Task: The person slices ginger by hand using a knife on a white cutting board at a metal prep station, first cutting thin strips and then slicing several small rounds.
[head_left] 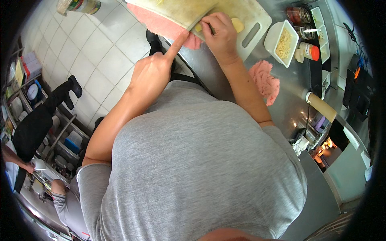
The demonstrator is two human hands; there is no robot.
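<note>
My left hand (153, 70) is wrapped around a knife whose handle it hides, with the index finger stretched along the blade's spine. The knife's thin grey blade (201, 18) lies over a worn white cutting board (257, 15). Fingers curled, my right hand (221, 36) presses close beside the blade. A pale yellow vegetable piece (198, 27) shows at its fingertips, partly covered by them. Another yellow slice (238, 25) emerges behind the knuckles. Under the board's near left edge a pink cloth (156, 19) sticks out.
Right of the board stands a white container (291, 58) of pale shreds, near jars (298, 15) and a red-lidded bottle (313, 52). A crumpled pink cloth (265, 81) lies on the steel counter (289, 93). At left, a co-worker's leg (45, 114) and hand (29, 167) are beside loaded shelves.
</note>
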